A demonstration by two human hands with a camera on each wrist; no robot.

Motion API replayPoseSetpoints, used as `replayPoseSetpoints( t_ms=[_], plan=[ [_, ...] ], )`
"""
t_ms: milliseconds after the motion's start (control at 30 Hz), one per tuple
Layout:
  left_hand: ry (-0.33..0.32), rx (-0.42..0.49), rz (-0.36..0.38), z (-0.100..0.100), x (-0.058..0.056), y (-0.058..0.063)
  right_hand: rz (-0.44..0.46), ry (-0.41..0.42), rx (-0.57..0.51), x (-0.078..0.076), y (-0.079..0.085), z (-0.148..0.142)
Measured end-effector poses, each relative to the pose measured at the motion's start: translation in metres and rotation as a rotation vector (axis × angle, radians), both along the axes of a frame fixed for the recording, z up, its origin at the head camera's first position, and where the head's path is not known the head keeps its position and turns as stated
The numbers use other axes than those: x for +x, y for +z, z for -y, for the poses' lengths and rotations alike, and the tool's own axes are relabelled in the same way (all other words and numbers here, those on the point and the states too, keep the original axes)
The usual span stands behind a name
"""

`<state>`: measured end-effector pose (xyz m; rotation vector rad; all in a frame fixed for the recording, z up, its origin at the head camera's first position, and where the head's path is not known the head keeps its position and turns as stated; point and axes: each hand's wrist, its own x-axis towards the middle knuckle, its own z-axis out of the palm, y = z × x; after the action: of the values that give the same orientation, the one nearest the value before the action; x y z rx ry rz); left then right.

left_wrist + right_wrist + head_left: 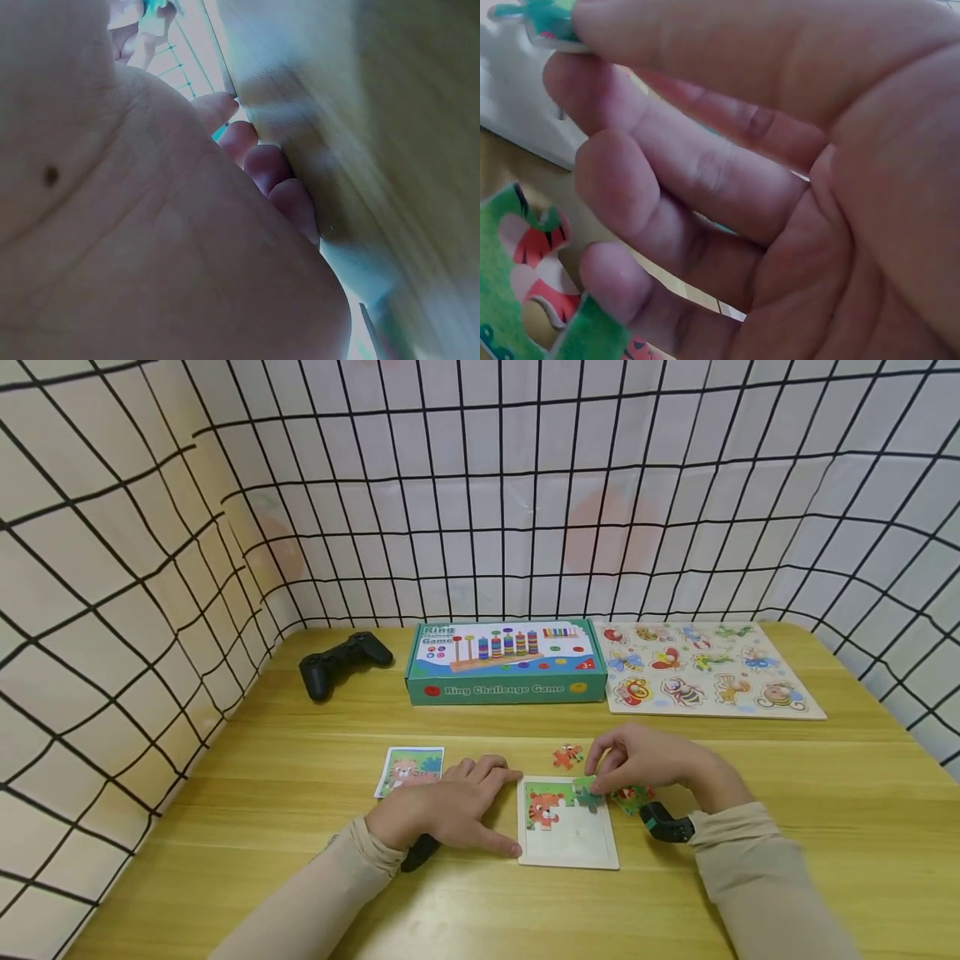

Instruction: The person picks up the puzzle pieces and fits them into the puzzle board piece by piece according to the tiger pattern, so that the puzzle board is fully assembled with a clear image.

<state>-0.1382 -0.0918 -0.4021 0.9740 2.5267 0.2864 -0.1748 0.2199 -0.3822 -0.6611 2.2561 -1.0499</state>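
At one o'clock on a square puzzle tray (570, 850), the right hand (648, 756) pinches a green jigsaw piece (587, 795) between thumb and fingertips, its other fingers loosely bent. At nine o'clock, the left hand (457, 806) lies palm down, fingers apart and gripping nothing, thumb touching the tray's edge. The green piece looks thin, light and fairly stiff, probably card or thin board; its tabs might bend, so it is likely best held lightly by opposite edges. Fingers hide part of it, and whether it touches the tray cannot be told. Just beyond the tray at twelve o'clock lies an orange piece (567, 756); between two and three, other loose pieces (632, 798) are too covered to count. The left wrist view is mostly dim, blurred palm. Toward ten o'clock, the left hand covers part of a picture card (408, 764). Farther out lie a game controller (341, 664) at ten, a Ring Challenge Game box (506, 672) at eleven and a picture board (712, 672) between one and two, its small drawings indistinct
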Motion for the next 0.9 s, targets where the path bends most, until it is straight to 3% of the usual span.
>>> replayPoseSetpoints(
  t_ms=[167, 567, 900],
  plan=[
    [-0.005, -0.006, -0.004, 0.0, 0.0, -0.001, 0.02, 0.002, 0.023, 0.002, 0.001, 0.004],
    [0.0, -0.009, -0.006, 0.0, -0.001, -0.002, -0.073, -0.023, 0.133, 0.002, 0.001, 0.013],
    [-0.001, -0.009, -0.013, 0.0, -0.001, -0.002, -0.086, -0.008, 0.121, 0.003, 0.001, 0.019]
  ],
)
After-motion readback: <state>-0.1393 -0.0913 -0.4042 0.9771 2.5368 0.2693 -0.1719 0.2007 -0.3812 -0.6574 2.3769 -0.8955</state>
